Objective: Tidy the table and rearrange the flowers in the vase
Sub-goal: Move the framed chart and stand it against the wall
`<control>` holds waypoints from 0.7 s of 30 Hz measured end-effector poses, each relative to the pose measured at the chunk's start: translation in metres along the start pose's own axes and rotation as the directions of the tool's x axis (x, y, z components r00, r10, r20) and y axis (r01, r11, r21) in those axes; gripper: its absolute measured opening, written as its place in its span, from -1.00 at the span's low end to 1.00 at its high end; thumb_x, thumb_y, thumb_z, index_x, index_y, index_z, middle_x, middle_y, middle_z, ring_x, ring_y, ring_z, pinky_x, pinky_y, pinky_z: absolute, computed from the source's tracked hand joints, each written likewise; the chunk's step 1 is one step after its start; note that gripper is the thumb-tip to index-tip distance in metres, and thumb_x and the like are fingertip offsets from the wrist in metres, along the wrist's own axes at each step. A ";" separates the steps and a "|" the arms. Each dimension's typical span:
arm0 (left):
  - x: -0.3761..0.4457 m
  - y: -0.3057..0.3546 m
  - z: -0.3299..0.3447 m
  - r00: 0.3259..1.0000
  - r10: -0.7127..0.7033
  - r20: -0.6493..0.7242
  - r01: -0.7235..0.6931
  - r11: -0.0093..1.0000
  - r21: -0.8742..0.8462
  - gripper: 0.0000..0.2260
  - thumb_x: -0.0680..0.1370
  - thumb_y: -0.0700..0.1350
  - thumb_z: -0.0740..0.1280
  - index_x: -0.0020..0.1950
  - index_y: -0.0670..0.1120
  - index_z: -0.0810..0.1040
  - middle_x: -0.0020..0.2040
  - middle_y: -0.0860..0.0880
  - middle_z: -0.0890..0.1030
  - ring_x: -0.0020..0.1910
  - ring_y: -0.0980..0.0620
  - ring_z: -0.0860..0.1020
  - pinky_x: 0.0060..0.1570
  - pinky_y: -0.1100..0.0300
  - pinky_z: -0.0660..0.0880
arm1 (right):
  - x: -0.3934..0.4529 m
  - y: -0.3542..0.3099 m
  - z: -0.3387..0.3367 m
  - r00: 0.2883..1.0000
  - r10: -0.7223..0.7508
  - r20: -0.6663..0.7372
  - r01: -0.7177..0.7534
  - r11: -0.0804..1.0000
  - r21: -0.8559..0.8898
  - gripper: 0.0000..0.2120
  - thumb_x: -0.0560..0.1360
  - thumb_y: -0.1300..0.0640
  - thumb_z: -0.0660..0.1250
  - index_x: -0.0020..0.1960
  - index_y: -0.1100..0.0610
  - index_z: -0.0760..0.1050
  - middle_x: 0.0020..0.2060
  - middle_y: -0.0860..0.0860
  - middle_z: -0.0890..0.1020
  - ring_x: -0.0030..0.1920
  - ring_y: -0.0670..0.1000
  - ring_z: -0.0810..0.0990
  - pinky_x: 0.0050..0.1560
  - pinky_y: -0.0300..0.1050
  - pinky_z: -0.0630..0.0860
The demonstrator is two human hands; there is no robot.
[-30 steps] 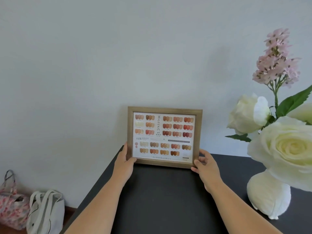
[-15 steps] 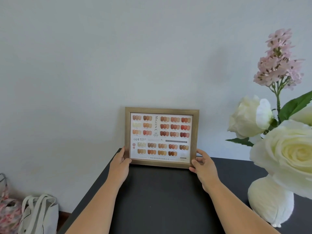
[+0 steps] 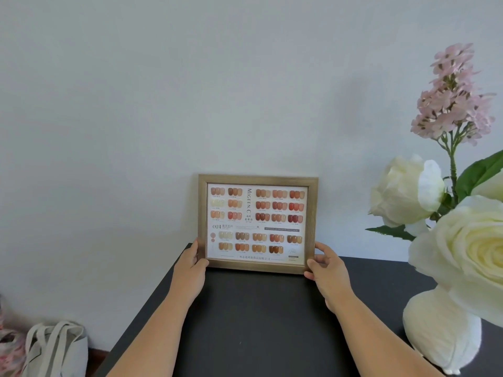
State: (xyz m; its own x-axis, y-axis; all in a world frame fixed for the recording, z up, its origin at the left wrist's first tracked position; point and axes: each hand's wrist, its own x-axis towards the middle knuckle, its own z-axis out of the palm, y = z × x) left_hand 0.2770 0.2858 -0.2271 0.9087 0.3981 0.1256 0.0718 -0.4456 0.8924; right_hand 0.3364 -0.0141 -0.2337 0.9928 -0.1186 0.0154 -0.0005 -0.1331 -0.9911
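A wooden picture frame (image 3: 258,223) with a nail-colour chart stands upright at the back edge of the black table (image 3: 261,322), against the wall. My left hand (image 3: 192,263) grips its lower left corner and my right hand (image 3: 328,268) grips its lower right corner. At the right a white vase (image 3: 438,336) holds white roses (image 3: 468,248) and a tall pink blossom sprig (image 3: 454,96); a large rose hides the vase's neck.
The grey wall (image 3: 190,91) rises directly behind the table. On the floor at the lower left lie a beige tote bag (image 3: 54,349) and a floral bag (image 3: 8,346). The table's left edge runs diagonally past my left forearm.
The frame and both hands have shifted slightly left and back toward the wall; my view has tilted up a little. My grip on the frame is unchanged.
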 end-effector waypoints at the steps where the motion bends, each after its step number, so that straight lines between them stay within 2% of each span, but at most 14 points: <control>1: 0.000 0.000 0.001 1.000 -0.006 -0.007 0.006 1.000 0.015 -0.44 0.60 -0.22 0.18 0.55 0.15 0.19 0.48 0.05 0.38 0.44 -0.01 0.34 0.42 -0.01 0.27 | -0.001 0.000 0.000 1.000 0.001 0.000 -0.001 1.000 -0.009 -0.56 0.57 0.26 0.30 0.35 -0.13 0.42 -0.02 -0.06 0.63 -0.09 -0.05 0.66 -0.17 -0.25 0.62; 8: -0.005 -0.001 0.002 0.998 -0.054 -0.041 0.058 0.994 0.091 -0.43 0.61 -0.16 0.20 0.58 0.11 0.09 0.52 0.00 0.31 0.45 -0.05 0.32 0.41 -0.03 0.29 | -0.009 0.000 -0.002 0.999 -0.029 -0.024 0.027 0.996 -0.083 -0.56 0.57 0.25 0.31 0.36 -0.11 0.42 -0.05 -0.10 0.62 -0.08 -0.05 0.63 -0.22 -0.28 0.54; 12: -0.008 0.000 0.000 0.998 -0.058 -0.032 0.061 0.992 0.111 -0.41 0.61 -0.16 0.21 0.58 0.09 0.05 0.55 0.01 0.26 0.48 -0.04 0.29 0.41 -0.01 0.27 | -0.013 0.002 -0.002 0.998 -0.054 -0.017 0.050 0.987 -0.154 -0.55 0.57 0.23 0.30 0.38 -0.11 0.39 -0.05 -0.14 0.60 -0.04 -0.09 0.58 0.02 -0.09 0.60; 18: -0.017 0.002 -0.002 0.999 -0.043 -0.026 0.046 0.989 0.139 -0.40 0.61 -0.17 0.21 0.59 0.10 0.05 0.52 0.01 0.32 0.44 -0.03 0.34 0.40 -0.03 0.32 | -0.020 0.003 -0.006 0.997 -0.066 -0.030 0.058 0.974 -0.218 -0.54 0.56 0.19 0.31 0.40 -0.12 0.36 -0.09 -0.22 0.57 -0.09 -0.18 0.54 -0.16 -0.31 0.47; 21: -0.021 0.003 -0.004 0.999 -0.034 -0.015 0.036 0.989 0.144 -0.39 0.61 -0.18 0.21 0.59 0.11 0.05 0.50 0.01 0.34 0.42 -0.02 0.36 0.39 -0.03 0.34 | -0.024 0.003 -0.007 0.998 -0.060 -0.028 0.052 0.972 -0.229 -0.54 0.56 0.18 0.31 0.40 -0.12 0.35 -0.10 -0.22 0.57 -0.09 -0.18 0.54 -0.21 -0.33 0.43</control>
State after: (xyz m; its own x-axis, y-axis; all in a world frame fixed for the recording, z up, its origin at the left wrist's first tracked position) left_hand 0.2566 0.2789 -0.2256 0.8993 0.4252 0.1021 0.1628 -0.5422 0.8243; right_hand 0.3113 -0.0187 -0.2361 0.9873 -0.1377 0.0787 0.0240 -0.3611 -0.9322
